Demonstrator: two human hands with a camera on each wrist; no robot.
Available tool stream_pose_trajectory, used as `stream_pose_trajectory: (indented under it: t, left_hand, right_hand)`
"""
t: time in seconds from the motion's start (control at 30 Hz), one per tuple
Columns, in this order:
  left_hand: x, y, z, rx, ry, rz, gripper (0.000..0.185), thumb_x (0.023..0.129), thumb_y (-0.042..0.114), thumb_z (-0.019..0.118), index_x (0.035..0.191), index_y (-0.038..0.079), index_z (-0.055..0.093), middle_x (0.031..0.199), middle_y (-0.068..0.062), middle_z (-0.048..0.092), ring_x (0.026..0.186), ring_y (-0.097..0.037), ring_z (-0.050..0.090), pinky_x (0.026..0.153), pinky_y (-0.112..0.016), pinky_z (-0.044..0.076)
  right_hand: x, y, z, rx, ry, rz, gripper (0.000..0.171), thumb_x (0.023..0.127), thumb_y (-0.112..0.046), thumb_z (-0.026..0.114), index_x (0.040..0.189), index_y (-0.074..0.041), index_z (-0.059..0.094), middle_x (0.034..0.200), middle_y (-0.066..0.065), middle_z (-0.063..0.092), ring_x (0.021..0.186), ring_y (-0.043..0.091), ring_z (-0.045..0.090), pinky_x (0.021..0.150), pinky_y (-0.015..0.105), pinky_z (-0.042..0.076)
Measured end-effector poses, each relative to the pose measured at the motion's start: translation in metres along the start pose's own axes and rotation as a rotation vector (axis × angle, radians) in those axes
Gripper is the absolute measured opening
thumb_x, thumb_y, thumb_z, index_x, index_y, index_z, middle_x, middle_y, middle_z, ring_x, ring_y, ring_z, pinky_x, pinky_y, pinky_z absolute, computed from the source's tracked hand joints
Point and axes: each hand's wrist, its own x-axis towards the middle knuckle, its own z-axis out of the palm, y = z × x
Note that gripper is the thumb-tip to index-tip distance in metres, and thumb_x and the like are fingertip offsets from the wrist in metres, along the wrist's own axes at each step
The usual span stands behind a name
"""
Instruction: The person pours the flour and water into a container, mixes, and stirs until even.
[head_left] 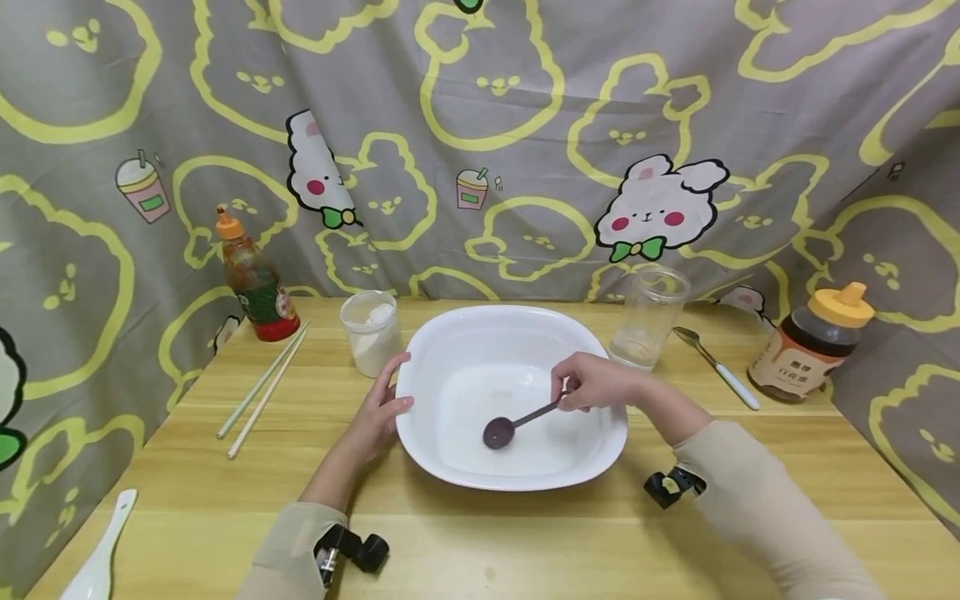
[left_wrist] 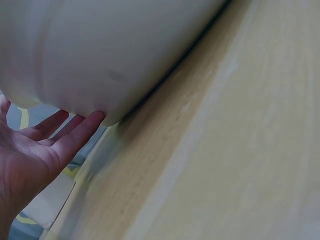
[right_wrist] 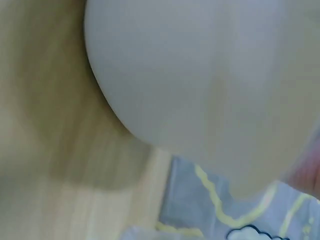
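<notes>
Dark purple spoon (head_left: 517, 421) sits low in the big white basin (head_left: 450, 333), its round bowl resting near the middle of the basin floor, handle angled up toward the right. The right hand (head_left: 592, 382) pinches the end of that handle, fingers curled round it, just over the basin's right half. Across from it, the left hand (head_left: 378, 408) lies with straight fingers flat against the outer wall of the basin on its left side; the left wrist view shows the fingers (left_wrist: 75, 132) pressed to the white curve, steadying it on the counter (head_left: 525, 542). So the two hands are apart, one on each side of the basin.

Inside the basin I can make out little besides the spoon; whether any liquid or powder is in there I cannot tell. My read: the mixing looks barely begun, with nothing clearly added.

Around it: a lidless white tub of powder (head_left: 371, 332) just beside the basin's far left corner, a clear cup (head_left: 648, 317) at the far right, a light-handled metal spoon (head_left: 716, 367) beyond that, then a yellow-capped honey jar (head_left: 813, 350). Far left, an orange-capped sauce bottle (head_left: 255, 283), a pair of chopsticks (head_left: 262, 392), and a white ceramic spoon (head_left: 97, 558) near the counter's edge.
</notes>
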Motion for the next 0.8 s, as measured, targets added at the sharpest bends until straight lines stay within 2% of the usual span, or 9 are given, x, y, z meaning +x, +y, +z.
stream_pose_trajectory:
  t: [0.13,0.27,0.47,0.6,0.8]
  left_hand:
    - [0.0,0.001,-0.001,0.011,0.004,0.002,0.069,0.076,0.004,0.048,0.135,0.015,0.016,0.116,-0.032,0.031,0.095,-0.037,0.047,0.07,-0.046,0.046]
    - [0.0,0.001,-0.003,0.01,0.011,0.018,0.068,0.076,0.003,0.048,0.135,0.015,0.017,0.116,-0.032,0.031,0.094,-0.036,0.048,0.068,-0.045,0.047]
    - [0.001,-0.002,-0.002,-0.004,-0.01,0.028,0.067,0.076,0.003,0.048,0.134,0.014,0.017,0.117,-0.032,0.03,0.097,-0.04,0.045,0.069,-0.047,0.046]
    - [0.0,-0.003,0.0,-0.002,0.009,0.028,0.067,0.076,0.002,0.048,0.134,0.014,0.018,0.118,-0.033,0.029,0.098,-0.042,0.043,0.07,-0.05,0.045]
    - [-0.001,-0.002,0.0,0.014,0.025,0.022,0.069,0.075,0.002,0.048,0.136,0.015,0.018,0.12,-0.034,0.029,0.099,-0.04,0.044,0.071,-0.048,0.046]
  right_hand:
    - [-0.01,0.002,-0.014,-0.077,0.075,0.044,0.007,0.072,0.002,0.056,0.073,-0.004,0.058,0.053,0.002,0.049,0.045,0.011,0.041,0.042,0.022,0.033]
    - [-0.007,0.002,-0.022,-0.135,0.19,0.126,0.005,0.072,0.001,0.056,0.074,-0.003,0.057,0.056,0.004,0.051,0.048,0.012,0.042,0.044,0.024,0.034]
    - [0.012,0.007,-0.014,-0.037,0.288,0.18,0.006,0.073,-0.001,0.056,0.078,0.001,0.058,0.052,0.002,0.048,0.045,0.012,0.04,0.042,0.023,0.031]
    - [0.028,0.008,-0.002,0.072,0.275,0.164,0.005,0.075,-0.001,0.056,0.08,0.0,0.057,0.049,0.002,0.047,0.04,0.01,0.035,0.038,0.02,0.027]
    - [0.034,0.0,0.01,0.148,0.135,0.159,0.008,0.077,-0.003,0.057,0.084,0.001,0.058,0.05,0.004,0.047,0.039,0.01,0.031,0.038,0.02,0.024]
